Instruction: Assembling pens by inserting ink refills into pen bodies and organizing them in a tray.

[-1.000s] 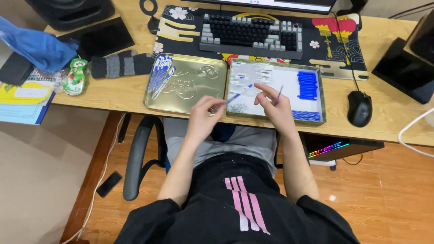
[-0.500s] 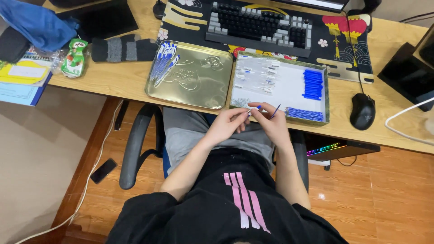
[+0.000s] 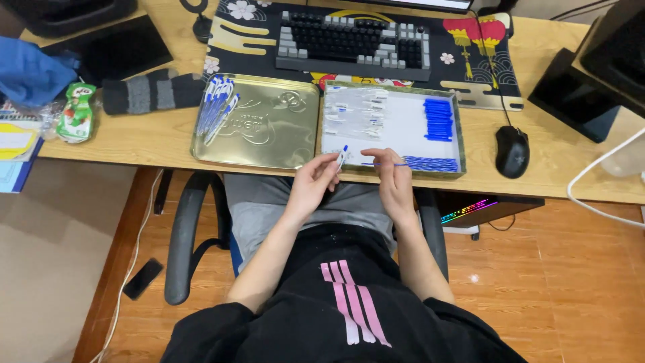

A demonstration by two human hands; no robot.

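1. A small clear pen barrel with a blue tip (image 3: 341, 157) sits pinched in the left hand (image 3: 310, 185) fingertips, just in front of the white tray (image 3: 403, 128).
2. The right hand (image 3: 393, 181) pinches a thin blue refill (image 3: 386, 165) beside it.
3. The gold tin lid (image 3: 269, 128) lies left of the tray.

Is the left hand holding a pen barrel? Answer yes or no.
Yes, the left hand pinches a clear pen barrel with a blue tip, above the desk edge.
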